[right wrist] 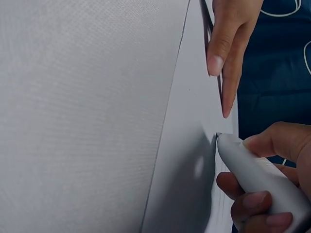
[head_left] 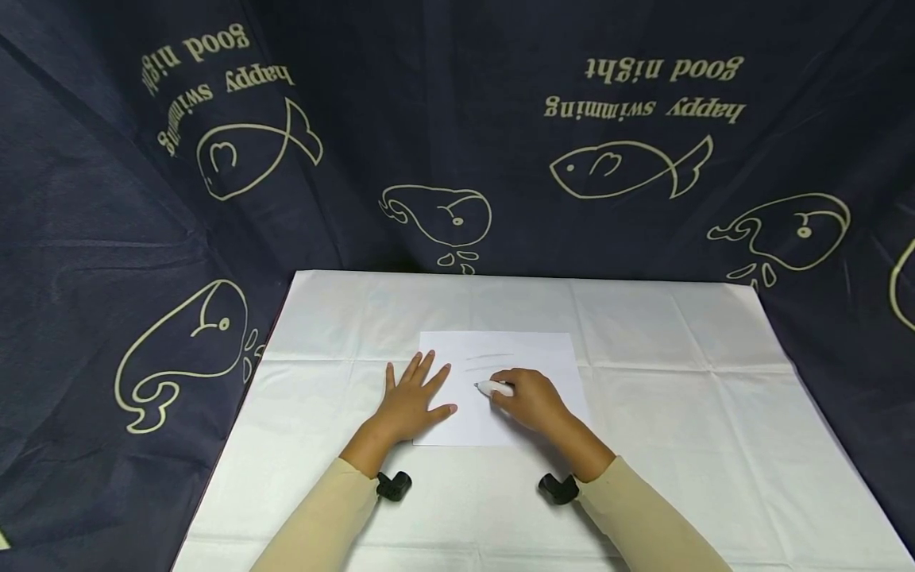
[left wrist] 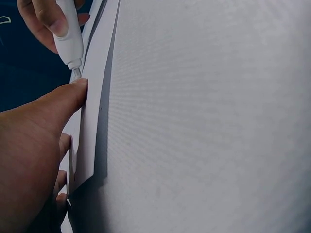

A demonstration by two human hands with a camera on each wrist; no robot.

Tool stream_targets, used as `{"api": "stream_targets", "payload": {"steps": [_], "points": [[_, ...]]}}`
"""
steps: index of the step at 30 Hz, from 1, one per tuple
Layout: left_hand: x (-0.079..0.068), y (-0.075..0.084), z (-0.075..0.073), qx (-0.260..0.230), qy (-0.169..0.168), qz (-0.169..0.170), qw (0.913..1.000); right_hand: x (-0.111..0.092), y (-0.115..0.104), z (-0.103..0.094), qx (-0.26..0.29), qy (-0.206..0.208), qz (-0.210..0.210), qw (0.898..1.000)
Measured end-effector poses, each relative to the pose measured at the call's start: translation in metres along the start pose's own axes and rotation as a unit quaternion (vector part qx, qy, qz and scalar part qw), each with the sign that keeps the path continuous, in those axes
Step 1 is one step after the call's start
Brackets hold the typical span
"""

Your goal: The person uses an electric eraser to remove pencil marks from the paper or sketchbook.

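A white sheet of paper [head_left: 500, 433] lies on the cloth-covered table, with a few faint grey lines [head_left: 489, 356] across its upper half. My left hand [head_left: 407, 405] rests on the sheet's left side, fingers spread and straight. In my right hand [head_left: 536, 400] I grip a thick white correction pen [head_left: 493, 388], its narrow tip pointing left at the paper. The right wrist view shows the pen's body [right wrist: 257, 177] between thumb and curled fingers, its tip at the paper's surface. From the left wrist, the pen [left wrist: 71, 41] appears just beyond my left thumb [left wrist: 68, 99].
A creased white cloth [head_left: 679, 429] covers the table. Behind and to the left hangs a dark blue curtain [head_left: 443, 119] printed with fish, whales and upside-down words. Small black devices [head_left: 394, 486] sit at both wrists, by the beige sleeves [head_left: 322, 516].
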State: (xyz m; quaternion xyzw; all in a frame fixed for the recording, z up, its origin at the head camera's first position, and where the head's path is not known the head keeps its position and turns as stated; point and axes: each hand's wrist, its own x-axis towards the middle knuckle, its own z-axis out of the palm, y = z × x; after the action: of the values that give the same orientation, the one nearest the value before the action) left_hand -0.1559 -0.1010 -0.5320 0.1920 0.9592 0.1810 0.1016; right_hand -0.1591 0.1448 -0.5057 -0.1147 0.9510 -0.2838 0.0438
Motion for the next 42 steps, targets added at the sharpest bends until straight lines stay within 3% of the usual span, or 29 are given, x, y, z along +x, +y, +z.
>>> {"api": "stream_targets", "payload": {"steps": [9,17,23,32,42], "points": [[-0.0006,0.0,0.0002,0.0,0.001,0.004,1.0,-0.0004,0.0016,-0.0028,0.001,0.019,0.023,1.0],[-0.0007,0.0001,-0.0009,0.001,-0.001,0.003,1.0,-0.0001,0.0,-0.0001,0.004,-0.005,0.009,1.0],[0.0,-0.001,0.0006,0.004,-0.003,0.004,1.0,-0.0011,0.0006,-0.0045,-0.006,0.008,0.029,1.0],[-0.0002,-0.0001,0.0001,0.009,-0.006,0.0,0.9999,-0.0014,-0.0009,-0.0006,0.002,-0.006,0.015,1.0],[0.0005,0.0001,-0.0015,0.007,-0.009,0.001,0.9999,-0.004,0.008,-0.0087,-0.004,0.001,0.03,1.0]]}}
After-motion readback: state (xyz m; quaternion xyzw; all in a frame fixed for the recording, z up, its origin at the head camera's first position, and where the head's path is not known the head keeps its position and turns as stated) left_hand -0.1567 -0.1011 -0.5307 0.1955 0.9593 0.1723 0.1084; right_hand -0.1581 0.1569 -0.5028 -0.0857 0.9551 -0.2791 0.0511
